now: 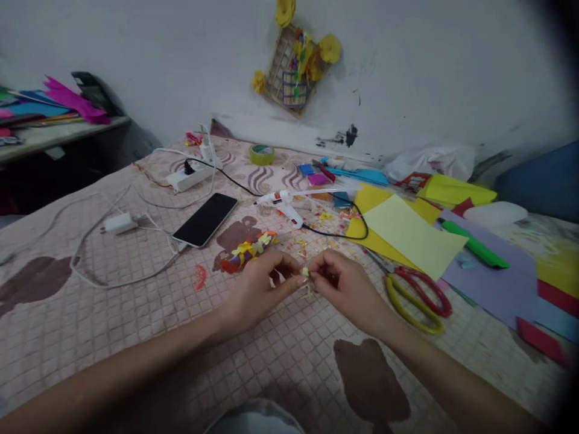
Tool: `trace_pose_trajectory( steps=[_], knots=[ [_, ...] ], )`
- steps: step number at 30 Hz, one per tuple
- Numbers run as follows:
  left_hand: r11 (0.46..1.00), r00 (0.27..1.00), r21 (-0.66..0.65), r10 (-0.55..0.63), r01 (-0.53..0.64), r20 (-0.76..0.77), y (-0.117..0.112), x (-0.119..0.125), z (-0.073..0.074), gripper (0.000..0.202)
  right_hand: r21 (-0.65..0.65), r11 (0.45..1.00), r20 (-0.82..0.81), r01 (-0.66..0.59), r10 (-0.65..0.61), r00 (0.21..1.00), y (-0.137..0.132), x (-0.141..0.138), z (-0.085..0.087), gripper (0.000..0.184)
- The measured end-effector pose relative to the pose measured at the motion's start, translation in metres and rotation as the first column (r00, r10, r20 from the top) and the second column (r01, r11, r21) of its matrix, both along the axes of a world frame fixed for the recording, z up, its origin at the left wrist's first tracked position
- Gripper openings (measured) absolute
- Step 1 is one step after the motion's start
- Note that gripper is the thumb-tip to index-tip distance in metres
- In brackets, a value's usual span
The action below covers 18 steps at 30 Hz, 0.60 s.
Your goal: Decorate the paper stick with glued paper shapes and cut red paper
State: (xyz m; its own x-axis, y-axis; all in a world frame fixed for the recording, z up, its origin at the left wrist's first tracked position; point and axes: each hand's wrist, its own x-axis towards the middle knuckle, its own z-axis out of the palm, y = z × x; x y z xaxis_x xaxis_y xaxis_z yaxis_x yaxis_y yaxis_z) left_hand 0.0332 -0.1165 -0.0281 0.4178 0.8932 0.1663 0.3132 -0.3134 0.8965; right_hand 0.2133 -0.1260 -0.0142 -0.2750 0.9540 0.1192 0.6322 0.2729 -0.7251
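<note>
Between the fingertips of my two hands is a small pale yellow paper piece (306,272), too small to make out its exact shape. My left hand (266,283) pinches it from the left, thumb and forefinger together. From the other side my right hand (340,278) grips it with bent fingers. Pale paper scraps (308,293) lie on the cloth just beneath. Beside my left hand rests a purple paper roll (246,252) decorated with yellow and orange paper flowers. A white glue gun (283,205) lies beyond my hands.
Scissors (418,298) with red and yellow handles lie right of my right forearm, near coloured paper sheets (414,232). To the left are a phone (205,220), white cables and a power strip (192,176). Green tape (261,154) sits behind. A bowl-like rim (256,407) shows at the front edge.
</note>
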Motion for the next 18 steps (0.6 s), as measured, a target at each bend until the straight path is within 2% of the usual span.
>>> trace_pose_trajectory(
  steps=[5,8,13,18],
  knots=[
    [0.994,0.990,-0.105,0.048,-0.035,0.129,0.004,0.001,-0.004,0.019,0.161,0.987,0.046,0.023,-0.031,0.998,-0.003,-0.015,0.002,0.011],
    [0.985,0.973,-0.173,0.035,0.005,0.228,0.005,-0.001,-0.004,0.014,0.173,0.985,0.034,0.004,-0.010,0.999,-0.003,-0.016,0.001,0.010],
    [0.967,0.944,-0.253,0.063,0.022,0.323,0.005,0.000,-0.003,0.009,0.067,0.998,-0.041,0.017,-0.014,0.999,0.000,-0.013,-0.002,0.008],
    [0.941,0.914,-0.335,0.089,0.054,0.396,0.005,0.000,-0.004,0.013,-0.210,0.978,-0.253,-0.020,-0.035,0.967,0.004,-0.013,-0.006,0.004]
  ],
)
